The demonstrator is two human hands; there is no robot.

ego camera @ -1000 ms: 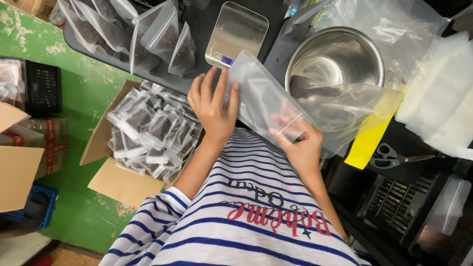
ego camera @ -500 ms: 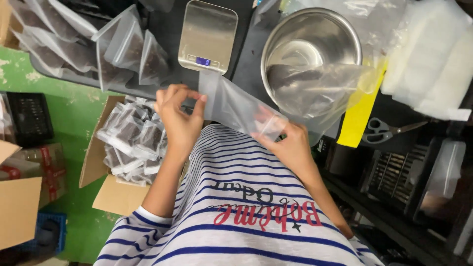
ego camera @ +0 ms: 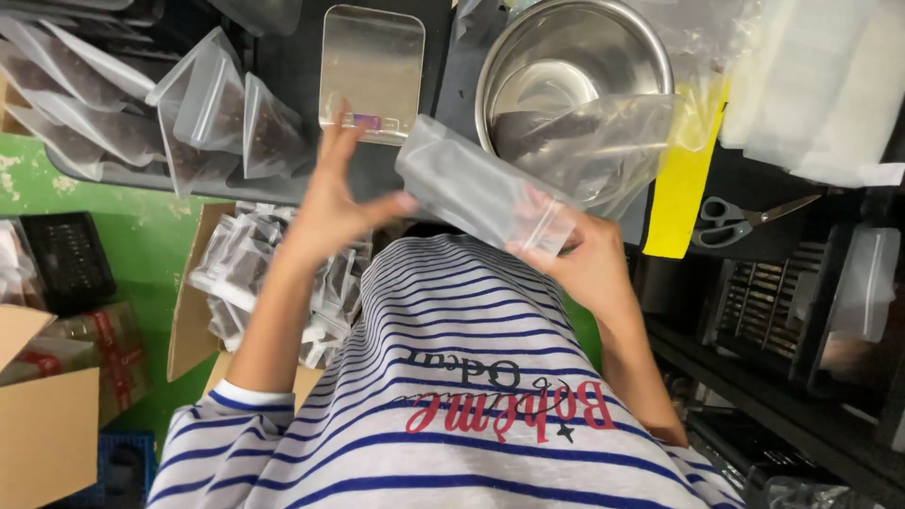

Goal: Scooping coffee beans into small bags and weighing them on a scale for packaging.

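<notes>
Steel bowl [ego camera: 575, 66] far right and scale [ego camera: 372, 71] left of it noted; near them I hold a clear bag [ego camera: 485, 193], my right hand [ego camera: 589, 264] pinching its end, my left hand [ego camera: 330, 203] fingers spread, thumb touching.

Green floor [ego camera: 141, 236] is being shown at 9 o'clock; dark worktop [ego camera: 283, 66] at 12; black shelving [ego camera: 782, 311] at 3.

Clear pouch [ego camera: 485, 193] held mid-frame; brown cardboard box [ego camera: 42, 429] bottom left.
</notes>
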